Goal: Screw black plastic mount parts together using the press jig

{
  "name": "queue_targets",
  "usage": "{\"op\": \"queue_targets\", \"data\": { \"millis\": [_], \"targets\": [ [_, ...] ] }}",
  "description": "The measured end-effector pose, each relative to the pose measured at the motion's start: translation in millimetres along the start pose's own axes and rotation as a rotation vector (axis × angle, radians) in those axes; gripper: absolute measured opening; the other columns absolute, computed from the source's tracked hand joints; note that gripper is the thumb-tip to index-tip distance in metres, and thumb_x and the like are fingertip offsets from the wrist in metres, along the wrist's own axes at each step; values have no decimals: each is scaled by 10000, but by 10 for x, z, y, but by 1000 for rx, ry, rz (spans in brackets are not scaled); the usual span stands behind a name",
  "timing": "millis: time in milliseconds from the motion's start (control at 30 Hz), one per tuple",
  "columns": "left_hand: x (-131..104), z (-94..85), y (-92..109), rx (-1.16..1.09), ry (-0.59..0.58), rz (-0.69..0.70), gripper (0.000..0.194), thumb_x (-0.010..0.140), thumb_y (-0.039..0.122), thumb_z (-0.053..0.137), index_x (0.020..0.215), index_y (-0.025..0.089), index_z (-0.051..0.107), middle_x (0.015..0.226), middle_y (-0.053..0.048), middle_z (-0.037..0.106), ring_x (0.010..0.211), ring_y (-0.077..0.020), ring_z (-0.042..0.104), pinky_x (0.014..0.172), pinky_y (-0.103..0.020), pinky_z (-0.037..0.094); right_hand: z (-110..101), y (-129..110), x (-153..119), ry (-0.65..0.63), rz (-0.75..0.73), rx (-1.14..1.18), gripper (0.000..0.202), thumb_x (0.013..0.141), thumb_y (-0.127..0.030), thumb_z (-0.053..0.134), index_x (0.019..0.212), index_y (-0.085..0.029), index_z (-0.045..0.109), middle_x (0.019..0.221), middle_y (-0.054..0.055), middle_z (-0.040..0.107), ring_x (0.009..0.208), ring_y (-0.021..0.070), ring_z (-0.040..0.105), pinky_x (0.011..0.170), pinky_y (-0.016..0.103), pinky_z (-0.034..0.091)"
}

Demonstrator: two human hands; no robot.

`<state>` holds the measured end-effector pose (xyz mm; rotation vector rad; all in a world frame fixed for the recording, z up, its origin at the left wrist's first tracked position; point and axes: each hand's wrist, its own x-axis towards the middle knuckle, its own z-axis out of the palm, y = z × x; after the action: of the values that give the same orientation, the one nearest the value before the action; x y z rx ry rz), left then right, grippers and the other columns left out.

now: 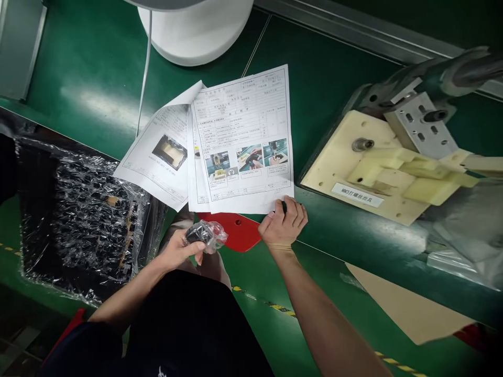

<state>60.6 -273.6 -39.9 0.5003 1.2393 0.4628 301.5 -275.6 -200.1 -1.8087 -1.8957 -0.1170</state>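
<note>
My left hand [181, 251] is closed around a small black part [198, 232] wrapped in clear plastic, held in front of the bench edge. Loose film sticks out on its right side. Printed instruction sheets [247, 120] with tables and photos lie on the green bench above both hands. My right hand [285, 222] has its curled fingers on the lower right corner of the top sheet, gripping it at the edge. A second sheet [161, 152] is turned over to the left, its lower end bent up.
At left sits a tray [39, 225] of black parts under clear film. A cream fixture [338, 162] with a metal block [422, 125] stands at right, near plastic bags [471, 235]. A white round base [196, 31] is at the back. A red stool [231, 235] shows below the bench.
</note>
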Motion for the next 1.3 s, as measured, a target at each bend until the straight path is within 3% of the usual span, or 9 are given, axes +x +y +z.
{"op": "queue_targets", "data": {
  "millis": [133, 300, 467, 633, 733, 867, 967, 1167, 1300],
  "targets": [
    [-107, -140, -98, -59, 183, 30, 353, 731, 457, 778, 718, 145, 613, 540, -17, 636, 491, -151, 593, 539, -283, 515, -22, -13, 36, 28, -25, -26, 504, 815, -138, 423, 1317, -111, 449, 1189, 209, 578, 1149, 324, 535, 936, 532, 455],
    [-74, -145, -170, -166, 339, 39, 467, 738, 566, 735, 851, 133, 602, 702, -69, 712, 564, -145, 624, 612, -289, 534, -38, -18, 61, 30, -21, -11, 490, 830, -137, 416, 1318, -118, 457, 1196, 203, 573, 1152, 320, 531, 939, 524, 442],
    [-24, -120, -177, -180, 370, 16, 463, 723, 577, 740, 841, 138, 655, 762, -71, 718, 637, -153, 631, 675, -294, 522, -5, -4, 67, 57, -46, 6, 489, 830, -122, 434, 1316, -85, 469, 1190, 209, 577, 1174, 314, 509, 960, 507, 427],
    [-116, -223, -236, -170, 382, 53, 342, 658, 436, 838, 714, 128, 699, 689, -30, 668, 638, -135, 600, 665, -263, 498, 7, -13, 96, 64, -50, -10, 497, 823, -112, 432, 1319, -91, 463, 1189, 207, 571, 1169, 317, 515, 956, 503, 427],
    [-270, -350, -253, -428, 555, 107, 322, 651, 401, 855, 774, 142, 709, 767, -38, 698, 701, -142, 638, 703, -260, 531, -57, -30, 119, 33, -55, -32, 486, 832, -122, 422, 1316, -94, 453, 1187, 203, 572, 1171, 308, 508, 950, 498, 434],
    [-438, -500, -241, -788, 843, 107, 291, 894, 420, 613, 965, 153, 706, 970, -87, 726, 774, -134, 671, 713, -246, 569, -140, -42, 131, -16, -61, -71, 434, 837, -132, 410, 1262, -72, 479, 1175, 202, 571, 1183, 293, 485, 973, 478, 436],
    [-499, -389, -308, -829, 765, -60, 252, 920, 328, 568, 1037, 148, 701, 921, -94, 726, 745, -139, 674, 676, -247, 576, -168, -44, 125, -32, -48, -83, 420, 839, -138, 407, 1247, -71, 484, 1179, 198, 567, 1196, 291, 471, 992, 474, 427],
    [-492, 90, -452, -672, 415, -321, 359, 678, 347, 843, 957, 151, 733, 792, -64, 699, 696, -141, 650, 642, -238, 558, -188, -48, 107, -45, -23, -64, 470, 833, -130, 399, 1299, -92, 442, 1194, 186, 557, 1226, 288, 452, 1003, 480, 409],
    [-416, 34, -354, -539, 414, -324, 407, 642, 382, 866, 943, 143, 733, 806, -72, 699, 708, -142, 650, 655, -242, 560, -196, -44, 103, -50, -9, -62, 472, 826, -122, 402, 1295, -93, 440, 1188, 180, 560, 1227, 281, 452, 1011, 474, 408]
  ]
}}
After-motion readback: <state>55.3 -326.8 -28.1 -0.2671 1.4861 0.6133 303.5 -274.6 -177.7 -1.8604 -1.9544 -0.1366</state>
